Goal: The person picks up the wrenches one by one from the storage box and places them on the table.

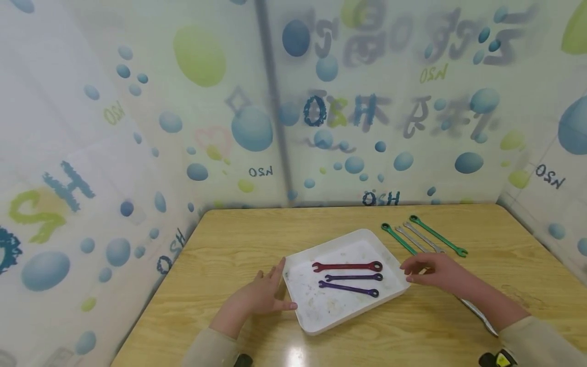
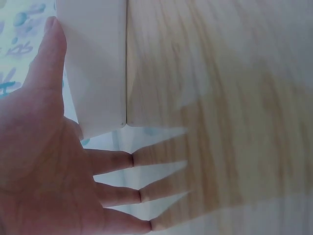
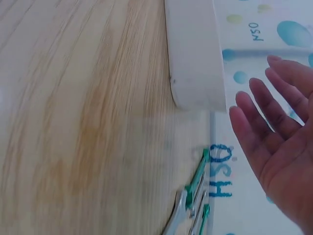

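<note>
Flanking the white tray (image 1: 314,312), both my grips are released and hold nothing. From my left grip (image 1: 263,295), fingers spread at the rim, the tray lies at 3 o'clock; from my right grip (image 1: 431,270), fingers loosely bent just beside it, at 9 o'clock. Inside, the red wrench (image 1: 347,266) lies at 12 o'clock of two purple wrenches (image 1: 348,289). Green wrenches (image 1: 437,235) occupy the table (image 1: 229,244) at my right grip's 12 o'clock.

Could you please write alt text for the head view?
A person's left hand and right hand flank a white tray holding one red wrench and two purple wrenches on a wooden table. Green wrenches and silver wrenches lie toward the right.
</note>
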